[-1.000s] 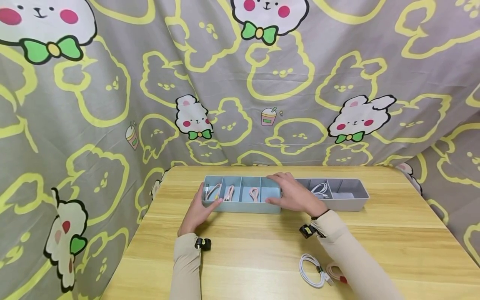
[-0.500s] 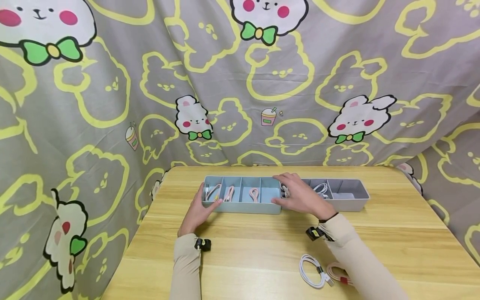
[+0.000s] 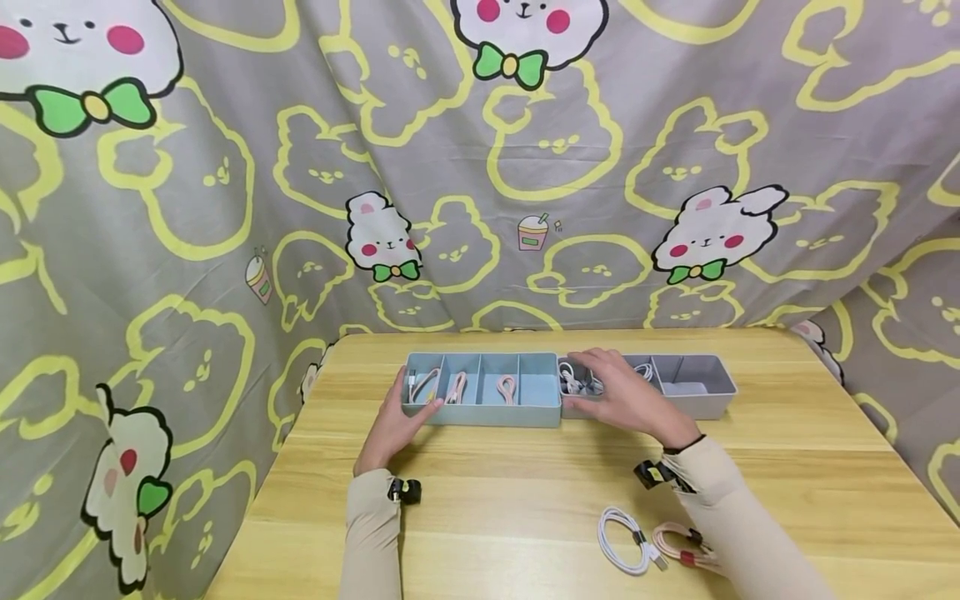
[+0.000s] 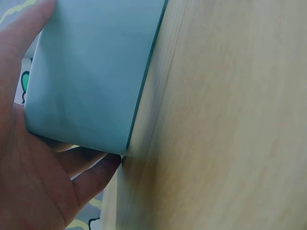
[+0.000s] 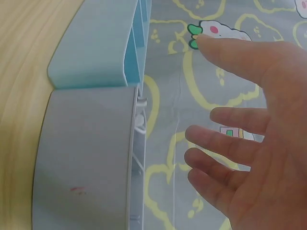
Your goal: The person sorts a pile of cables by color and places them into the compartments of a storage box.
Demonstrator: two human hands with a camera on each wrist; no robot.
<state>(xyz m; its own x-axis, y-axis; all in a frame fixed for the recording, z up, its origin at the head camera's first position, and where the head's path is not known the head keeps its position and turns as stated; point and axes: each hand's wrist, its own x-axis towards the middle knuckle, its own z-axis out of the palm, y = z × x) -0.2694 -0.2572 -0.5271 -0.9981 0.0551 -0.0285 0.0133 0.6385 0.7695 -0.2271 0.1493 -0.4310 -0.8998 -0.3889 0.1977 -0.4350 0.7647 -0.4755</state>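
A light blue organizer box (image 3: 483, 416) with compartments sits at the back of the table, coiled cables lying in its first three compartments from the left. My left hand (image 3: 390, 427) grips its left end, thumb at the front rim; the left wrist view shows the fingers round the end wall (image 4: 91, 81). End to end with it on the right is a grey organizer box (image 3: 697, 407) holding white cables (image 3: 572, 379). Over the grey box's left part, my right hand (image 3: 628, 398) is spread with nothing in its fingers, hiding some compartments.
Nearer the front right of the wooden table (image 3: 510, 517) lie a coiled white cable (image 3: 621, 542) and a pink cable (image 3: 675, 542), the latter partly covered by the right sleeve (image 3: 742, 517). A patterned curtain (image 3: 465, 167) hangs behind the table.
My right hand has moved right, from the blue box's right end to above the grey box, uncovering the white cables there. The left hand stays on the blue box.
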